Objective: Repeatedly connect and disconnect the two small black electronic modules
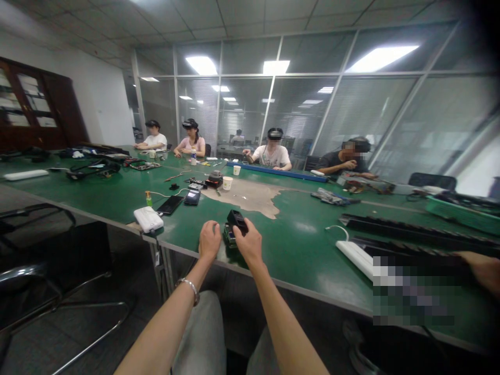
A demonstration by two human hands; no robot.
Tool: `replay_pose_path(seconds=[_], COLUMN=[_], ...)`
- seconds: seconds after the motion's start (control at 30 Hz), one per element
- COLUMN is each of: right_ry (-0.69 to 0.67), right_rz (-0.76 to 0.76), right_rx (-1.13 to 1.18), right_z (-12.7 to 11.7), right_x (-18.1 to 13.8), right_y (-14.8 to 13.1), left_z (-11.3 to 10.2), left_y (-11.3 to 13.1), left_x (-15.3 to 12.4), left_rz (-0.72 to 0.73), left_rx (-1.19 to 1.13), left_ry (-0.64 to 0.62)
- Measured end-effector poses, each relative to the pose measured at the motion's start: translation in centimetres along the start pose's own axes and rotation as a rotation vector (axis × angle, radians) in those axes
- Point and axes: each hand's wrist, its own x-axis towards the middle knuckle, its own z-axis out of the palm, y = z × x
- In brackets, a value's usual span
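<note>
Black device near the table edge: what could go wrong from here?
1. The black device is gripped by the right hand alone, raised just inside the near edge of the table. A slip could send it to the floor.
2. The left hand rests beside the small green part. Whether it grips it is unclear, so that part may shift.
3. The white box sits right at the table corner and could easily be knocked off.

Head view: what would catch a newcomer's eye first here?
The right hand grips a small black device at the near edge of the green table, with the left hand curled beside it. A worn brown patch scars the tabletop's middle, and four people sit along the far side.
</note>
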Motion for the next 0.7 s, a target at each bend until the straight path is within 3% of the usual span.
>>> replay_pose_path(seconds=[0.23, 0.4, 0.7], right_ry=[-0.047, -0.165, -0.201], right_rz=[-0.047, -0.059, -0.111], right_rx=[-0.146, -0.261, -0.344], right_z=[0.9, 0.5, 0.3], right_x=[0.3, 0.7, -2.1], right_y=[-1.3, -2.4, -2.0], left_z=[-0.2, -0.4, -0.2], left_y=[0.1, 0.3, 0.0], left_x=[0.1, 0.1, 0.2], left_rz=[-0.021, -0.020, -0.016], left_rx=[-0.030, -0.038, -0.044], left_ry=[-0.025, -0.012, -0.007])
